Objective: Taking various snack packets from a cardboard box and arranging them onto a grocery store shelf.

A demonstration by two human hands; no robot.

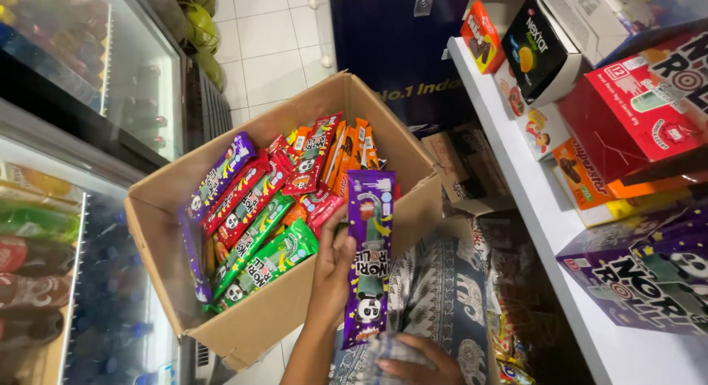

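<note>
— Lowest in view, nearest the camera, is the right hand (420,364); what is it doing?

— It lies across a crinkly clear wrapper (383,348) at the foot of the purple pack (370,252). Fingers are curled over it, though whether they truly grip it I cannot tell.

— And the left hand (333,263)?

— Closed on the purple pack's left edge, thumb and fingers pinching it about mid-length.

— How does the pack lie?

— Long axis nearly straight up the frame, panda end toward the person, top end over the rim of the box (243,330). It sits just right of the left hand, between the two hands.

— What is around it?

— Red, green, orange and purple packs (254,230) fill the box to its left; a white shelf (546,230) with cartons stands well to the right.
</note>
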